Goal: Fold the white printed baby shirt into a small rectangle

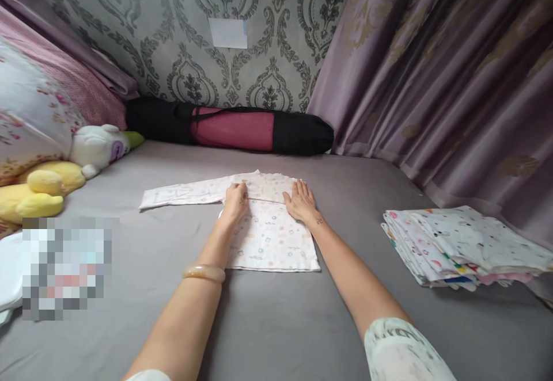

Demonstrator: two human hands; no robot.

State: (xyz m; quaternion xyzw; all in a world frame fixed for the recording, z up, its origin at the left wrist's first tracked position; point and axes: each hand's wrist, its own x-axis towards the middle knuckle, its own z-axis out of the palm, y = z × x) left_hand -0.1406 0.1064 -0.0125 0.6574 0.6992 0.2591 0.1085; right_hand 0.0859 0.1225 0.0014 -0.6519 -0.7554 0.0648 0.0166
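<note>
Head view: hands lie flat on a small printed garment [270, 228] that is spread in the middle of the grey bed [268, 323]. The left hand [235, 199] rests at about 11 o'clock of the garment with its fingers spread and pressed down on the fold line, where one sleeve [181, 194] runs out toward 9 o'clock. The right hand [300, 201] is open too, palm down at about 1 o'clock, and pinches nothing.

To do this fold well, I judge the palms should keep the cloth smooth, the edges should line up, and the long sleeve should come over without a wrinkle.

A stack of folded cloths [462, 248] lies at 3 o'clock, well apart. Plush toys [64, 168] sit at 9 o'clock beside a flowered pillow [26, 110]. A rolled mat in a black bag [233, 128] lies at 12 o'clock against the wall, with a purple curtain [453, 82] at 2 o'clock.

Writing: the little prints on the garment are too small to read. The pale patch [228, 33] on the wallpaper shows no text. The short sleeve on the right arm has faint marks that I cannot read.
</note>
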